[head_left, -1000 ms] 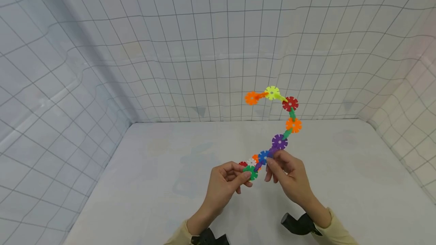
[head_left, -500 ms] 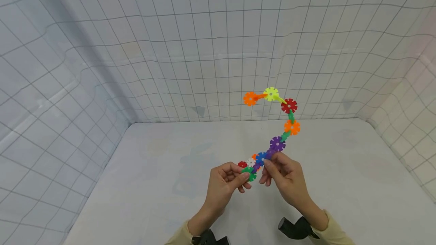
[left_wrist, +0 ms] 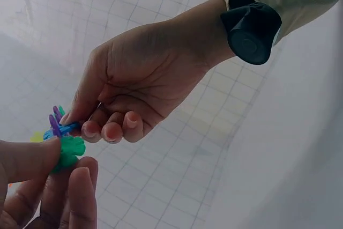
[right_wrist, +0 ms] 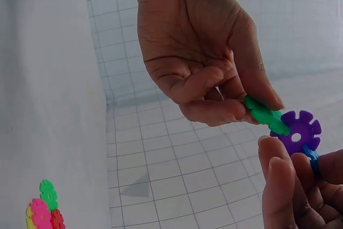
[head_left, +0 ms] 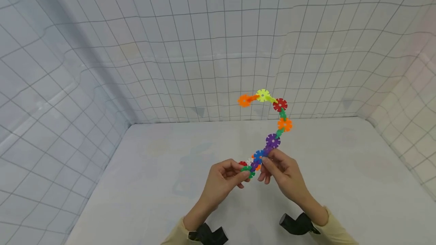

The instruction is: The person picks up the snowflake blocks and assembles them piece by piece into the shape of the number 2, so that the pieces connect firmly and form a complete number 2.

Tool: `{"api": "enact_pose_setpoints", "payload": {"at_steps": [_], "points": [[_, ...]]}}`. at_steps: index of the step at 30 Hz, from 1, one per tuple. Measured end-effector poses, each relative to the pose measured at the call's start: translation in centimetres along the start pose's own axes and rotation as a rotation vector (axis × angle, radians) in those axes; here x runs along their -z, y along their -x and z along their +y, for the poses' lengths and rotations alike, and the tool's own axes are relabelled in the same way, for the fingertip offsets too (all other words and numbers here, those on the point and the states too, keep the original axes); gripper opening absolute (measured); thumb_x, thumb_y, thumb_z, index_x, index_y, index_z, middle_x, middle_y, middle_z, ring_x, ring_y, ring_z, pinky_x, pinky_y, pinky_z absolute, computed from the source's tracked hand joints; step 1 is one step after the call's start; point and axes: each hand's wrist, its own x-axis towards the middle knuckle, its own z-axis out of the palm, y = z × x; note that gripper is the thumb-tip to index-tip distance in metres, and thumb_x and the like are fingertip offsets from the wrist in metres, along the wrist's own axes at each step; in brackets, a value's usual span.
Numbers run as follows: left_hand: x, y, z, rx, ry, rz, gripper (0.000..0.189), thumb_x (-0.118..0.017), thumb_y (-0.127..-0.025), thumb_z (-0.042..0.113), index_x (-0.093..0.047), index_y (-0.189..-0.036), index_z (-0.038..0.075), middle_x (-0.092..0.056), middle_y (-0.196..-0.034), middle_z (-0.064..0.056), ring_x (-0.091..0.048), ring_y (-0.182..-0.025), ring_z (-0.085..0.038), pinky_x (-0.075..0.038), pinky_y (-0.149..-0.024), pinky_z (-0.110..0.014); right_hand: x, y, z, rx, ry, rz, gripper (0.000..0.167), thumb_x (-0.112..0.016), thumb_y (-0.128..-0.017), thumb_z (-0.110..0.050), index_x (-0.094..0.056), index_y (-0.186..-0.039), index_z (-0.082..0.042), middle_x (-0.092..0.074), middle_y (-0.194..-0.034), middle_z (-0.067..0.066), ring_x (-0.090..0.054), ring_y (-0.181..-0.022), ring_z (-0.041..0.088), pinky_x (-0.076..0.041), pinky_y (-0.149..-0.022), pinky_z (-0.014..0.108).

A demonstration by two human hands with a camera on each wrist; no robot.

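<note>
A chain of interlocking flower-shaped plastic discs spans both hands in the head view. My left hand (head_left: 219,182) pinches the green disc (head_left: 251,172) at its lower end between thumb and fingers. The blue disc (head_left: 257,156) is in the grip of my right hand (head_left: 287,175), with a purple disc (right_wrist: 305,127) joined beside it in the right wrist view. Beyond the right hand the chain curves up through orange (head_left: 284,124), red (head_left: 280,105) and yellow (head_left: 262,95) discs to an orange end disc (head_left: 243,101). Red and white discs show partly behind the green one.
The white table (head_left: 163,173) lies below the hands, with gridded white sheeting (head_left: 218,48) behind and at the sides. At the lower left of the right wrist view sit several more discs, including a pink disc (right_wrist: 40,214) and a green disc (right_wrist: 48,194).
The upper part of the chain has shifted a little left in the head view. Both hands keep their grips, with the right hand slightly closer to the left.
</note>
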Motion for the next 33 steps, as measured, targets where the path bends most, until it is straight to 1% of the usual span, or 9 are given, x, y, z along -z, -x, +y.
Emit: {"api": "enact_pose_setpoints", "payload": {"at_steps": [6, 11, 18, 22, 25, 27, 29, 31, 33], "points": [[0.4, -0.2, -0.2, 0.063, -0.001, 0.018, 0.018, -0.07, -0.085, 0.007, -0.063, -0.087, -0.009, -0.067, -0.08, -0.01, -0.062, -0.069, -0.013, -0.052, -0.058, -0.03, 0.3, 0.0, 0.1, -0.056, -0.012, -0.038, 0.013, -0.046, -0.095, 0.009, -0.051, -0.088, -0.001, -0.059, -0.071, 0.009, -0.062, -0.055, 0.018, -0.05, -0.045, 0.033], [0.4, -0.3, -0.6, 0.094, 0.03, 0.019, 0.019, -0.07, -0.085, 0.005, -0.06, -0.087, -0.011, -0.067, -0.077, -0.006, -0.061, -0.067, -0.012, -0.049, -0.057, -0.026, 0.5, 0.0, 0.1, -0.118, -0.043, -0.065, 0.011, -0.046, -0.098, 0.003, -0.05, -0.089, 0.0, -0.059, -0.072, 0.009, -0.062, -0.056, 0.024, -0.05, -0.046, 0.033], [0.6, -0.4, -1.2, 0.103, 0.084, 0.021, 0.021, -0.068, -0.086, 0.005, -0.058, -0.089, -0.013, -0.068, -0.077, -0.002, -0.059, -0.067, -0.011, -0.047, -0.057, -0.024, 0.9, -0.2, 0.2, -0.2, -0.08, -0.099, 0.009, -0.046, -0.1, -0.003, -0.051, -0.095, 0.003, -0.058, -0.074, 0.014, -0.062, -0.056, 0.025, -0.05, -0.046, 0.035], [0.9, -0.6, -1.3, 0.096, 0.11, 0.047, 0.011, -0.067, -0.087, 0.003, -0.062, -0.087, -0.006, -0.067, -0.078, -0.001, -0.055, -0.064, -0.011, -0.048, -0.057, -0.024, 1.4, -0.4, 0.6, -0.249, -0.091, -0.115, 0.014, -0.043, -0.101, -0.007, -0.051, -0.102, 0.004, -0.056, -0.077, 0.018, -0.062, -0.057, 0.026, -0.051, -0.047, 0.035], [1.2, -0.7, -1.3, 0.097, 0.109, 0.075, 0.002, -0.066, -0.087, 0.001, -0.064, -0.086, 0.0, -0.066, -0.079, -0.002, -0.055, -0.064, -0.012, -0.048, -0.058, -0.024, 1.7, -0.6, 1.3, -0.297, -0.085, -0.095, 0.017, -0.044, -0.102, -0.011, -0.053, -0.104, 0.004, -0.056, -0.078, 0.018, -0.062, -0.057, 0.028, -0.051, -0.047, 0.034], [1.5, -0.7, -1.3, 0.102, 0.1, 0.097, 0.004, -0.067, -0.087, 0.001, -0.064, -0.086, -0.002, -0.067, -0.079, -0.002, -0.056, -0.065, -0.012, -0.048, -0.057, -0.023, 1.7, -0.8, 2.0, -0.343, -0.079, -0.08, 0.019, -0.047, -0.101, -0.014, -0.054, -0.104, 0.003, -0.057, -0.079, 0.017, -0.062, -0.058, 0.029, -0.051, -0.048, 0.033], [1.8, -0.8, -1.2, 0.106, 0.096, 0.111, 0.011, -0.067, -0.087, 0.003, -0.062, -0.088, -0.007, -0.067, -0.079, -0.002, -0.056, -0.065, -0.012, -0.048, -0.057, -0.023, 1.6, -1.0, 2.8, -0.397, -0.053, -0.08, 0.021, -0.05, -0.1, -0.018, -0.055, -0.104, 0.002, -0.057, -0.08, 0.02, -0.062, -0.059, 0.03, -0.051, -0.05, 0.032], [2.1, -0.9, -1.2, 0.108, 0.1, 0.121, 0.014, -0.067, -0.087, 0.003, -0.061, -0.09, -0.01, -0.067, -0.079, -0.002, -0.056, -0.064, -0.013, -0.048, -0.057, -0.024, 1.5, -1.1, 3.7, -0.443, -0.012, -0.104, 0.024, -0.053, -0.099, -0.021, -0.056, -0.105, 0.002, -0.058, -0.083, 0.022, -0.063, -0.062, 0.032, -0.051, -0.051, 0.031], [2.3, -1.0, -1.2, 0.106, 0.102, 0.126, 0.011, -0.066, -0.087, 0.002, -0.062, -0.089, -0.008, -0.068, -0.079, -0.003, -0.058, -0.065, -0.013, -0.048, -0.057, -0.024, 1.2, -1.2, 4.7, -0.471, 0.05, -0.15, 0.026, -0.056, -0.097, -0.022, -0.058, -0.106, 0.002, -0.059, -0.086, 0.023, -0.063, -0.064, 0.033, -0.051, -0.052, 0.031]]}}
